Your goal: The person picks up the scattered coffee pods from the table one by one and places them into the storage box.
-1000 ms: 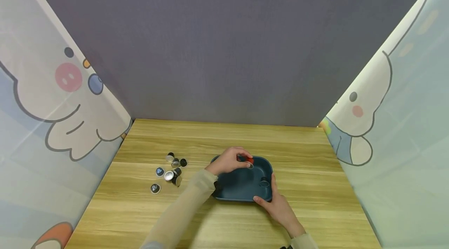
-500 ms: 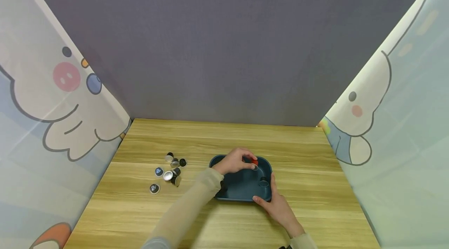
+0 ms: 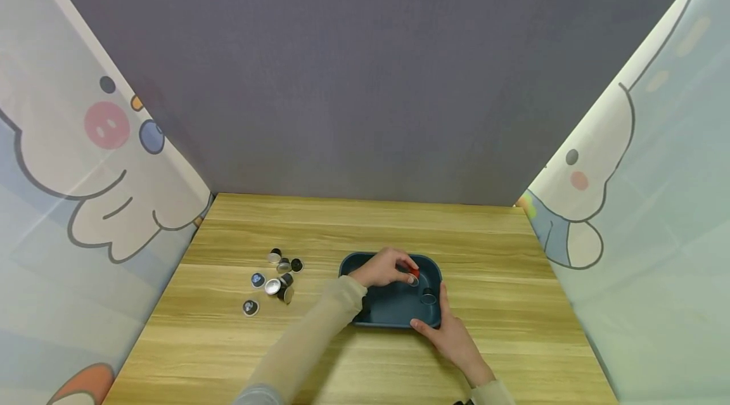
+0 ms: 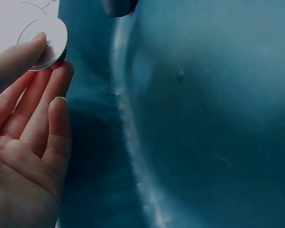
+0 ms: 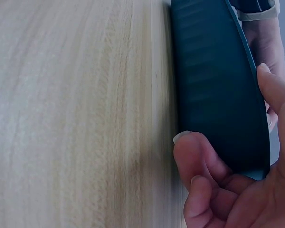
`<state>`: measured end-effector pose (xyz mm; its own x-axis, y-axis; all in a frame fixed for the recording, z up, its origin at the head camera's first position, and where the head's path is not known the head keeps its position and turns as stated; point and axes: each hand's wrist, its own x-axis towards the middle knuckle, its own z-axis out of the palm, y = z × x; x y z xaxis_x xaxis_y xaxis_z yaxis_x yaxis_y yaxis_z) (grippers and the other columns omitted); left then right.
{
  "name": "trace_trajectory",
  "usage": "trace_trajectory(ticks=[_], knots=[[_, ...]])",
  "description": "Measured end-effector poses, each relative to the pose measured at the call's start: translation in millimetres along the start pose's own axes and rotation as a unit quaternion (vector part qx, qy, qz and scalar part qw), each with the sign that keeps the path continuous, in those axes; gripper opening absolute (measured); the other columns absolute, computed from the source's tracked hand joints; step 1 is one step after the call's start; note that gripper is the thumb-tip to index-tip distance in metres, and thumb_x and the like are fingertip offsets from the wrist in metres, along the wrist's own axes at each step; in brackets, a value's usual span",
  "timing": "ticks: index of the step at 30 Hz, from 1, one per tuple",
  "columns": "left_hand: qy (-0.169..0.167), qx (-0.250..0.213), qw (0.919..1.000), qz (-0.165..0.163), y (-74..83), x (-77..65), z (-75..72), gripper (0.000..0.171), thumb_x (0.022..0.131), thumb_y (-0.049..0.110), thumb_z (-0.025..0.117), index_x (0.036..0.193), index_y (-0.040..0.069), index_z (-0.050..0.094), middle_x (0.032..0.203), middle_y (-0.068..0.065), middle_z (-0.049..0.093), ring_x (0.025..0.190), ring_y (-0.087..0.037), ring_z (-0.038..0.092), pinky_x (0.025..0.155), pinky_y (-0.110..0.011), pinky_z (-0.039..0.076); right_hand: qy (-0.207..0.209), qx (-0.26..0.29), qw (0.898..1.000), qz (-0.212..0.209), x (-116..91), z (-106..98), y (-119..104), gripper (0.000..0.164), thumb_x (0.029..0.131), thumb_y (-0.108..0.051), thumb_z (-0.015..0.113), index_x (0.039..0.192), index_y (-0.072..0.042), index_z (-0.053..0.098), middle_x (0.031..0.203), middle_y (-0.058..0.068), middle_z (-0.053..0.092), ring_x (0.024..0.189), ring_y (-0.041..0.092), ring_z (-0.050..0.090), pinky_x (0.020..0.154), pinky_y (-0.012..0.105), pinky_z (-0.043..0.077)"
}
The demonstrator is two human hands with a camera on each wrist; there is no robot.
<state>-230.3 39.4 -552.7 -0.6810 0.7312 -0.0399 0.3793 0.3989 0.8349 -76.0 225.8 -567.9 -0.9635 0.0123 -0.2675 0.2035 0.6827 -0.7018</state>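
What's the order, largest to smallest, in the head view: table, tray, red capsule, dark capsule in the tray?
1. Table
2. Tray
3. Red capsule and dark capsule: too alike to rank; the left hand partly covers the red one.

Has a plain dark grey backdrop (image 3: 365,75) at upper centre. Slopes down the left side with a pale printed left panel (image 3: 34,278), bearing a white pink-snouted cartoon figure (image 3: 74,167); down the right side, with a matching right panel (image 3: 656,265), bearing another cartoon figure (image 3: 604,151). Spreads a yellowish wood-grain desk (image 3: 513,329) across lower centre, softly lit.
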Motion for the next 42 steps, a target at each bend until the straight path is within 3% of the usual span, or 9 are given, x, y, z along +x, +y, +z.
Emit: trace_trajectory(ticks=[4,10,14,17,26,34,39,42], knots=[[-0.006,-0.035,0.9992,-0.018,-0.4,1.8,4.6,0.026,0.089,0.019,0.077,0.114,0.014,0.074,0.106,0.01,0.07,0.1,-0.004,0.064,0.078,-0.021,0.053,0.001,-0.002,1.0,-0.001,-0.4,0.0,1.6,0.113,0.09,-0.055,0.068,0.159,-0.008,-0.009,0.073,0.005,0.058,0.063,0.018,0.057,0.068,0.04,0.051],[-0.01,-0.045,0.9988,-0.02,-12.9,8.9,15.9,0.026,0.085,0.016,0.08,0.11,0.014,0.075,0.102,0.011,0.071,0.096,-0.003,0.065,0.078,-0.02,0.053,0.003,0.003,1.0,-0.004,0.3,1.3,2.9,0.114,0.09,-0.055,0.068,0.159,-0.01,-0.01,0.072,0.007,0.058,0.062,0.02,0.057,0.065,0.039,0.049],[-0.023,-0.07,0.9967,-0.034,-19.5,11.2,21.5,0.026,0.083,0.013,0.082,0.108,0.014,0.076,0.099,0.01,0.072,0.093,-0.003,0.066,0.078,-0.021,0.054,0.014,0.001,1.0,-0.011,0.6,2.4,4.4,0.114,0.089,-0.055,0.069,0.16,-0.007,-0.006,0.093,0.022,0.067,0.076,0.027,0.065,0.072,0.045,0.053],[-0.026,-0.08,0.9954,-0.045,-20.9,12.3,23.8,0.026,0.082,0.013,0.083,0.108,0.015,0.077,0.098,0.011,0.072,0.093,-0.003,0.066,0.078,-0.022,0.054,0.02,-0.004,1.0,-0.017,0.2,2.1,5.0,0.114,0.088,-0.055,0.07,0.16,-0.004,-0.003,0.111,0.032,0.064,0.089,0.031,0.068,0.079,0.051,0.053],[-0.034,-0.032,0.9984,-0.033,-17.8,15.9,27.7,0.028,0.083,0.013,0.082,0.11,0.014,0.076,0.099,0.011,0.071,0.091,0.0,0.065,0.08,-0.019,0.052,0.022,0.0,1.0,-0.02,1.2,2.9,5.5,0.114,0.088,-0.055,0.07,0.16,-0.005,-0.003,0.101,0.025,0.067,0.083,0.026,0.067,0.078,0.048,0.053],[-0.032,-0.046,0.9979,-0.033,-21.1,18.5,30.4,0.031,0.083,0.009,0.082,0.112,0.013,0.074,0.103,0.008,0.072,0.094,-0.002,0.066,0.08,-0.02,0.053,0.015,0.001,1.0,-0.015,0.9,2.1,5.0,0.114,0.088,-0.054,0.07,0.16,-0.006,-0.005,0.085,0.011,0.065,0.074,0.02,0.061,0.075,0.044,0.052],[-0.024,-0.064,0.997,-0.036,-18.7,17.4,29.4,0.031,0.083,0.009,0.082,0.113,0.013,0.074,0.104,0.008,0.072,0.095,-0.003,0.066,0.079,-0.021,0.053,0.021,-0.003,1.0,-0.021,0.1,2.0,4.9,0.114,0.088,-0.054,0.071,0.159,-0.004,-0.003,0.107,0.029,0.066,0.087,0.029,0.067,0.079,0.049,0.053],[-0.023,-0.066,0.9971,-0.03,-15.8,17.1,28.1,0.031,0.084,0.008,0.081,0.114,0.013,0.073,0.106,0.008,0.071,0.096,-0.002,0.065,0.078,-0.021,0.053,0.021,-0.003,1.0,-0.023,0.1,2.0,5.4,0.114,0.089,-0.053,0.071,0.159,-0.003,-0.003,0.11,0.031,0.065,0.088,0.03,0.068,0.078,0.05,0.053]])
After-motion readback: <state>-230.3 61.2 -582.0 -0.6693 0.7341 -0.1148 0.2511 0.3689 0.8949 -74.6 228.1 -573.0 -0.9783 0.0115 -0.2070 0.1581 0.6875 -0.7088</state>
